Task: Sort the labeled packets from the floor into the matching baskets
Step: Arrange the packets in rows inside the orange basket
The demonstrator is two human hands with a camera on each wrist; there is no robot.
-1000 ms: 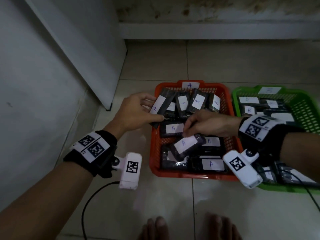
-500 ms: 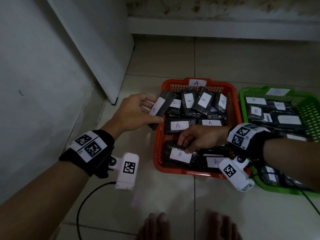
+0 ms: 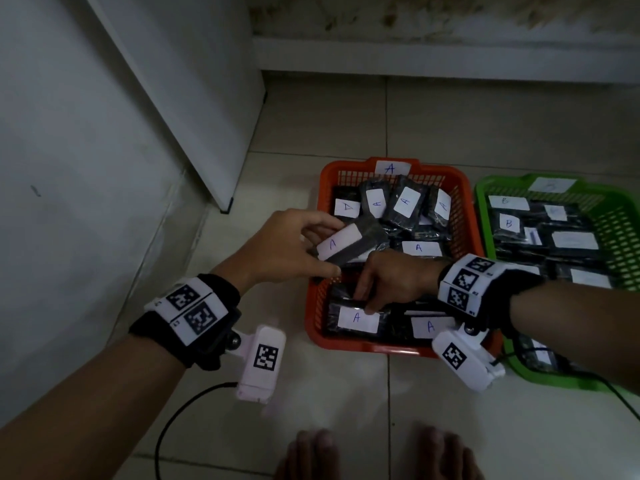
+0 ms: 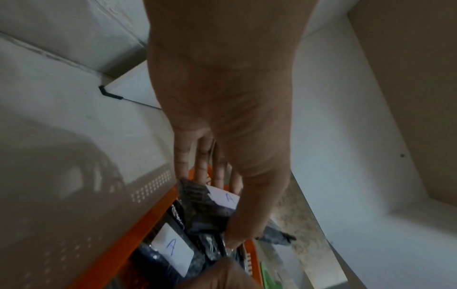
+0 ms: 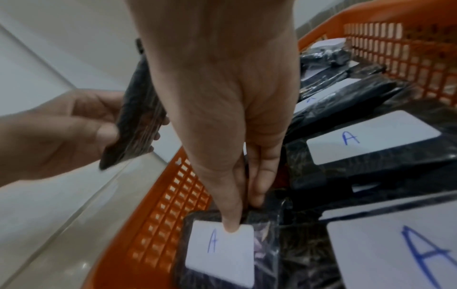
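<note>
1. Head view. Grip: left hand (image 3: 277,247) clasping a black plastic-wrapped packet with a white paper label marked A (image 3: 349,244), thumb below, fingers above. Held over the left rim of the orange plastic mesh basket tagged A (image 3: 313,306), clear of the load below; long axis slanting from the palm up and away toward the basket's middle. Right hand (image 3: 391,282) reaching across from the right, fingertips down on a second black A-labelled packet (image 3: 356,318) lying flat in the near-left corner of the same basket. Green plastic mesh basket (image 3: 485,216) just beside, to the right, holding black packets, some labels marked B. No loose packet seen on the tiled floor (image 3: 346,393).

2. Left wrist view. Left hand (image 4: 222,121) closed round the held packet (image 4: 207,207), thumb across its near end; label end pointing away, over the orange basket (image 4: 128,238). Another A-labelled packet directly below.

3. Right wrist view. Right hand (image 5: 222,101) pinching the far edge of the corner packet (image 5: 222,252), forefinger tip on the label's top edge, other fingers behind the wrap. Packet touching the basket's left wall (image 5: 173,195).

4. Judgement. Held packet's drop point just ahead and below the left hand; left hand nearer; short lowering along the packet's own axis probably sufficient.
</note>
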